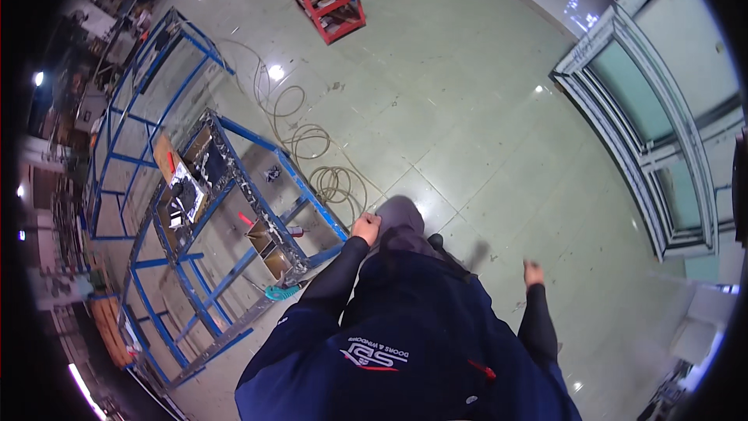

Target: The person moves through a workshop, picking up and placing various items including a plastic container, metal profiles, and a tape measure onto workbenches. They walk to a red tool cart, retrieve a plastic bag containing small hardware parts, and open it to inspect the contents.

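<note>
My left hand (366,228) hangs in front of my left thigh with its fingers curled in, and I see nothing in it. It is close to the near corner of a blue metal frame table (318,203). My right hand (533,273) hangs apart from my body on the right, over the tiled floor; its fingers are too small and blurred to make out. On the frame table sit open cardboard-coloured boxes (269,253), a teal-handled tool (280,292) at the near corner, and a black-and-white bundle (187,191).
Coiled pale hose (336,187) lies on the floor beside the table. A second blue frame (148,121) stands farther left. A red tool cart (331,4) is at the far side. Large white-framed window panels (647,132) lean on the right.
</note>
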`<control>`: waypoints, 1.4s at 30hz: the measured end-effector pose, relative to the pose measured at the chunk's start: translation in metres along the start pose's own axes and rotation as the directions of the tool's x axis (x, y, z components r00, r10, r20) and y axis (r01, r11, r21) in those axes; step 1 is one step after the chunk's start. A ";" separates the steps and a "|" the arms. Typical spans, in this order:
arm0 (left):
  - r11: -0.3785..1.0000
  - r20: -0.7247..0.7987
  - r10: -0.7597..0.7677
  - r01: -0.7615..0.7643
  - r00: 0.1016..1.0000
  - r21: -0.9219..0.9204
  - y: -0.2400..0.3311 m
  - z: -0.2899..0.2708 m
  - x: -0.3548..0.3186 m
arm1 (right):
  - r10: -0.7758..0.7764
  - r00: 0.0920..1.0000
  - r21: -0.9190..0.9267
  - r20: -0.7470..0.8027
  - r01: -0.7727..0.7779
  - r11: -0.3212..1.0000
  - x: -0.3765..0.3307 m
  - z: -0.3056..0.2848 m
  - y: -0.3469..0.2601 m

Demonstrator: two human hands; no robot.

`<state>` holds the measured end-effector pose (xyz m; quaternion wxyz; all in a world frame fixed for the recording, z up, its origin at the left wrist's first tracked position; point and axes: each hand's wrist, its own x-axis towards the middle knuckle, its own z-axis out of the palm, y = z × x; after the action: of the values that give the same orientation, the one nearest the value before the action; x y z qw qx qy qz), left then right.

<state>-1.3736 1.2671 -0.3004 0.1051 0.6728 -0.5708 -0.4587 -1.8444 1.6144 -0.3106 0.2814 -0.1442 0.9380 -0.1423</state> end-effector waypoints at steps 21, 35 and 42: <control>0.984 -0.072 -0.176 0.173 0.982 -0.047 0.081 -0.203 0.425 | -0.346 0.279 0.156 0.896 0.531 0.833 0.077 0.040 -0.599; 0.871 -0.112 -0.472 0.442 0.875 -0.213 0.093 -0.272 0.581 | -0.268 0.060 0.103 0.962 0.825 0.556 0.199 0.108 -1.001; 0.862 -0.215 -0.436 0.338 0.874 -0.377 0.126 -0.298 0.628 | -0.250 0.037 0.049 0.967 0.943 0.330 0.208 0.138 -1.144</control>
<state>-1.2840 0.5688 -0.3632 0.2035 0.8078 -0.3160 -0.4541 -1.7143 0.4658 -0.1241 0.5425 -0.6998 0.4330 0.1690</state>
